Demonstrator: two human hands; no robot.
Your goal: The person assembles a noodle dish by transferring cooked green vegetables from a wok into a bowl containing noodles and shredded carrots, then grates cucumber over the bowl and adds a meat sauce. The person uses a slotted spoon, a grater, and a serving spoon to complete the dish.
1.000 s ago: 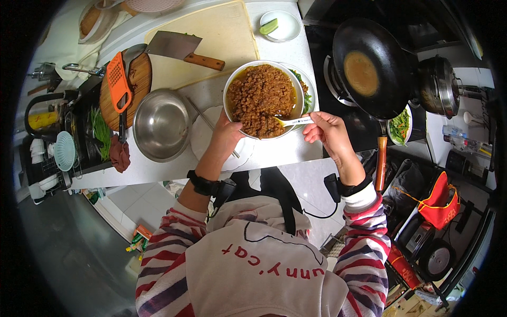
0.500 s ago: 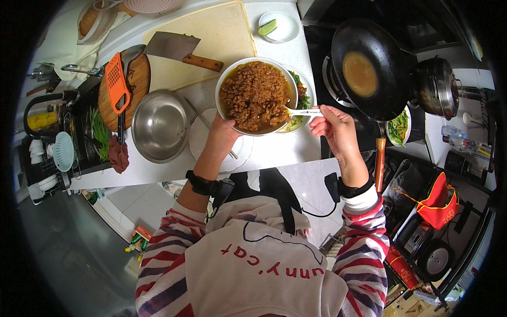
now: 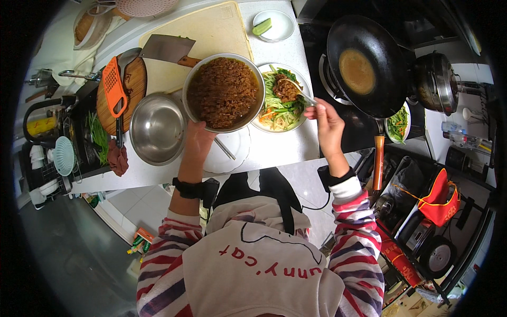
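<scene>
My left hand [image 3: 199,140] grips the near edge of a large bowl [image 3: 186,100] and holds it up over the counter. Brown minced-meat sauce [image 3: 224,90] in oily liquid fills the bowl. Between the fingers of my right hand [image 3: 328,126] is a spoon [image 3: 305,94] with a pale handle. Its head rests at a mound of the meat sauce [image 3: 285,90] on a white plate [image 3: 303,120], just right of the bowl. Green and pale shredded vegetables [image 3: 275,117] with orange strips lie around the mound.
A cleaver [image 3: 168,47] lies on the cutting board [image 3: 222,26], its handle partly behind the bowl. Left are a steel basin [image 3: 157,129] and an orange grater [image 3: 113,87]. A wok [image 3: 380,58] stands right on the stove. Chopsticks [image 3: 226,149] lie on a white plate [image 3: 240,142].
The bowl has moved left with my left hand, uncovering the plate of vegetables. My right hand has carried the spoon from the bowl to the plate, where meat sauce now sits in a mound.
</scene>
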